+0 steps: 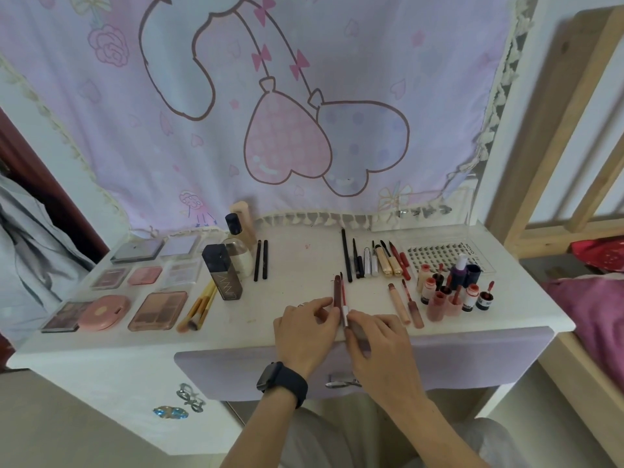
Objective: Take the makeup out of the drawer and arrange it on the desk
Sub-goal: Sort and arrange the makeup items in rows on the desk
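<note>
Both hands meet at the front edge of the table (304, 258), just above the lilac drawer (439, 359), which is pushed in. The left hand (305, 332), with a dark watch (282, 383) on its wrist, pinches the near end of a dark red tube (337, 290) that lies pointing away from the person. The right hand (378, 342) is curled round a thin red wand (343, 293) at its silver collar, just beside the tube. It also seems to hold a grey-brown cap (359, 332), though the fingers hide most of it.

The rest of the makeup is laid out on the table:
- **Left:** palettes (157, 310) in rows, with brushes (199, 309) beside them.
- **Behind the brushes:** a dark bottle (223, 271), with two black pencils (261, 260) to its right.
- **Right of the hands:** a row of pens (371, 261) at the back, and two lip tubes (407, 305) lying nearer the front.
- **Far right:** a cluster of small pots (452, 295) standing upright, in front of a clear lash tray (442, 256).

A pink cloth (270, 113) hangs behind the table.
</note>
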Tool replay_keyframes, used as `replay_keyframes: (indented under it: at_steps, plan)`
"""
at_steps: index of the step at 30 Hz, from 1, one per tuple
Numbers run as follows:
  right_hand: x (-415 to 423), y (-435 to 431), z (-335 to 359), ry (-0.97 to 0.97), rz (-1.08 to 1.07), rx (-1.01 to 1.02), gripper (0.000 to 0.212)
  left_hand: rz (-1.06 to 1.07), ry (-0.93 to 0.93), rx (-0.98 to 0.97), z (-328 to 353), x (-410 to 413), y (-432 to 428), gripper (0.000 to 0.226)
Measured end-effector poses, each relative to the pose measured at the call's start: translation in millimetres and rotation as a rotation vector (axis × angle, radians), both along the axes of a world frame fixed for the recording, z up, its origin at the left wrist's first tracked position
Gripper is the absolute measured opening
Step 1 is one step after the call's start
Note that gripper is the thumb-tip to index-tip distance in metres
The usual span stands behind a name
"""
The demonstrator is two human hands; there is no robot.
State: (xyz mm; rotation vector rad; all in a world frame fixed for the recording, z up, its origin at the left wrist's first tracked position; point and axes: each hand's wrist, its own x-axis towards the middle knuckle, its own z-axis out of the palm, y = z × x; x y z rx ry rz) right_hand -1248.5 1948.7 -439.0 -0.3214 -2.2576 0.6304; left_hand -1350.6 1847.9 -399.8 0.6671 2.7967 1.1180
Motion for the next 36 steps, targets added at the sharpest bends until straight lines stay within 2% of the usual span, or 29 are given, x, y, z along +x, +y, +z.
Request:
replay_keyframes:
  at_steps: [20,27,33,36]
  plan:
    - [-0.5,0.8,-1.4,-0.019,-0.002,-0.033,0.03,0.01,-0.028,-0.006,3.7,2.2,-1.3,0.032]
    - [3.8,1.3,-9.4,-0.044,0.018,0.003,0.037,0.005,-0.009,-0.005,4.9,-17.7,-8.6,0.028]
    - [5.3,1.6,-25.3,-0.056,-0.003,0.071,0.04,0.078,0.223,-0.32,19.1,-65.8,-9.1,0.037]
    - [4.6,1.9,-29.6,-0.043,-0.003,0.09,0.038,0.123,0.246,-0.482,29.6,-84.1,-5.1,0.036]
